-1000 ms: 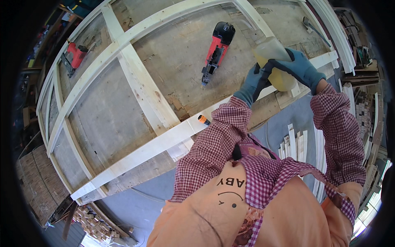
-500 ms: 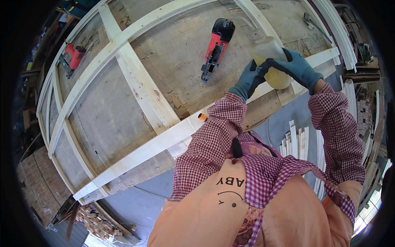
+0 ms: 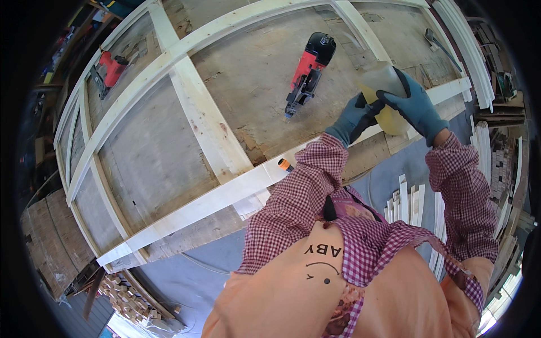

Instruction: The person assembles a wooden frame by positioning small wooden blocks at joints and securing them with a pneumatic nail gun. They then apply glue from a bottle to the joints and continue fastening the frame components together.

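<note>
Both my hands, in teal and black gloves, hold a translucent plastic bottle (image 3: 385,79) with something pale yellow inside. It is tilted above the right part of the frame's near rail. My left hand (image 3: 355,117) closes on the bottle's left side, low down. From the right, my right hand (image 3: 416,104) wraps the bottle, its fingers partly hidden behind. The white-wood frame (image 3: 208,115), with curved and straight strips, lies on a worn board table. Left of the hands, a red and black nail gun (image 3: 307,73) rests on the board.
A second red nail gun (image 3: 112,69) lies at the far left, and a hammer (image 3: 442,49) at the far right. A small orange-and-black object (image 3: 285,165) sits by the near rail. Wood strips (image 3: 407,200) stand below the table's right side; cut blocks (image 3: 127,298) are piled lower left.
The view has shifted slightly, so the table sits a little lower and to the right. My hands still hold the bottle, which leans somewhat more, with the right hand's fingers higher around it.
</note>
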Demonstrator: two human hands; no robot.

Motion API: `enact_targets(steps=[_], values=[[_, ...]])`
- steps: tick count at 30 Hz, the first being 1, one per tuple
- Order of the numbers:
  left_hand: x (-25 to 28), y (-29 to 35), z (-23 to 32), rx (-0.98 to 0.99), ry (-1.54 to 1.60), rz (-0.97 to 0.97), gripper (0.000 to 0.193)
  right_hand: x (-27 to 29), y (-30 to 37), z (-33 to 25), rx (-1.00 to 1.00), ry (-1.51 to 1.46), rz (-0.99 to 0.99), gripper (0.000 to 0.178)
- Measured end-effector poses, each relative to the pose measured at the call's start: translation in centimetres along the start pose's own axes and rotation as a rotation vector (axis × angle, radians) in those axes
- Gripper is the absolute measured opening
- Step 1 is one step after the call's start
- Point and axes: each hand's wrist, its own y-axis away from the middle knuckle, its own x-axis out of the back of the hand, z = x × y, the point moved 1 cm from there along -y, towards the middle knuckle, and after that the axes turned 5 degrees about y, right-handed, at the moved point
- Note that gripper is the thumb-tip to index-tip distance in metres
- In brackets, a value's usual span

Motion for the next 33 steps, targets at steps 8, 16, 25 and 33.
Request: enact_targets(steps=[8, 16, 25, 33], values=[[-1.1, -0.1, -0.2, -0.014, 0.032, 0.062, 0.045, -0.3, -0.4, -0.1, 0.158, 0.226, 0.221, 0.061], [-2.1, -0.2, -1.0, -0.066, 0.116, 0.041, 0.046, -0.1, -0.1, -0.8, 0.181, 0.429, 0.32, 0.055], [-3.2, -0.4, -1.6, -0.084, 0.13, 0.051, 0.046, 0.7, 0.0, -1.4, 0.206, 0.435, 0.336, 0.054], [-4.0, -0.2, -1.5, -0.083, 0.214, 0.03, 0.045, 1.3, -0.1, -1.5, 0.171, 0.484, 0.336, 0.056]])
